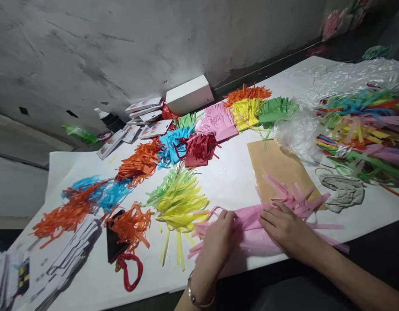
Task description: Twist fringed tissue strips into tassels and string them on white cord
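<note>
Pink fringed tissue paper [251, 239] lies near the front edge of the table, its cut strips spreading out to both sides. My left hand [221, 233] is closed on its left part, fingers curled with the tips hidden. On the right, my right hand [280, 226] pinches the folded upper edge, thumb side towards the middle. Yellow fringed tissue paper [181, 203] with light green fringe behind it sits just left of my left hand. Under the far right pink strips is a brown card sheet [277, 166].
Orange [139, 162], blue [175, 144], dark red [201, 149] and yellow fringe bundles [246, 112] run across the table. A white box [189, 95] stands by the wall. A phone [115, 244] lies under orange fringe, beside a red cord [132, 272]. Clear plastic [361, 80] and grey cloth [343, 192] are right.
</note>
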{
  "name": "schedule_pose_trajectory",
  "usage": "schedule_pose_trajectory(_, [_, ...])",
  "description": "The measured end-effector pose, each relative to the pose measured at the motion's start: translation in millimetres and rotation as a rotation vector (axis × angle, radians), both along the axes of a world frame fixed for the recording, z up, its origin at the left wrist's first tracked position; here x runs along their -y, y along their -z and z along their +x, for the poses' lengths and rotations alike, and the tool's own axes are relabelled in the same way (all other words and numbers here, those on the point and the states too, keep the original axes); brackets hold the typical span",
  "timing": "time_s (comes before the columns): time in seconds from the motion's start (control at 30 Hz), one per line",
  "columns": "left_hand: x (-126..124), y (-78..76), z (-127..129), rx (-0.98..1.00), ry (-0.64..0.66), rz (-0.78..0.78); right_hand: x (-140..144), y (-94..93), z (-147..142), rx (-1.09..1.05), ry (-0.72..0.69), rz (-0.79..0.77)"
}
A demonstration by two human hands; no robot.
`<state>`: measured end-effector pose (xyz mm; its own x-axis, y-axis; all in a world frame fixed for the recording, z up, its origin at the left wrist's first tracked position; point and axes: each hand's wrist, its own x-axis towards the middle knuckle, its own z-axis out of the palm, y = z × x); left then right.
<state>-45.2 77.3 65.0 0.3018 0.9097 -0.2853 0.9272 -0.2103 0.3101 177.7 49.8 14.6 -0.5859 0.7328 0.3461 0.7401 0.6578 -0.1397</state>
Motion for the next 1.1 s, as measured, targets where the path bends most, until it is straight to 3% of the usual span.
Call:
schedule_pose_trajectory(0.3, [3.7,-18.7,-81.1,0.015,-0.166,-0.055,2.6,2.2,-3.5,-0.034,0.012,0.079])
schedule_pose_trajectory(0.4, [1.9,-23.6,-85.5,0.04,-0.171,-0.039,3.0,3.8,-7.6,-0.054,0.015,0.099])
schedule_pose_trajectory(0.5, [2.4,-23.7,-76.2,0.213,-0.147,0.032,4.7,5.9,-8.8,-0.082,0.042,0.119])
schedule_pose_trajectory(0.63, [-1.3,-13.5,-72.2,0.278,-0.257,0.188,8.5,8.7,-1.3,-0.118,0.1,0.128])
schedule_pose_trajectory(0.77, [-10.9,-4.9,-98.1,0.154,-0.316,0.239,13.9,9.5,10.1,-0.115,0.112,0.13])
schedule_pose_trajectory(0.9, [-11.1,-11.5,-129.9,0.023,-0.323,0.247,17.0,9.8,14.6,-0.101,0.115,0.133])
schedule_pose_trajectory(1.0, [-1.9,-21.5,-127.6,-0.022,-0.22,0.388,16.5,11.2,12.3,-0.1,0.113,0.144])
schedule_pose_trajectory(1.1, [9.2,-21.3,-87.0,0.066,0.102,0.606,16.0,11.4,8.2,-0.107,0.102,0.163])
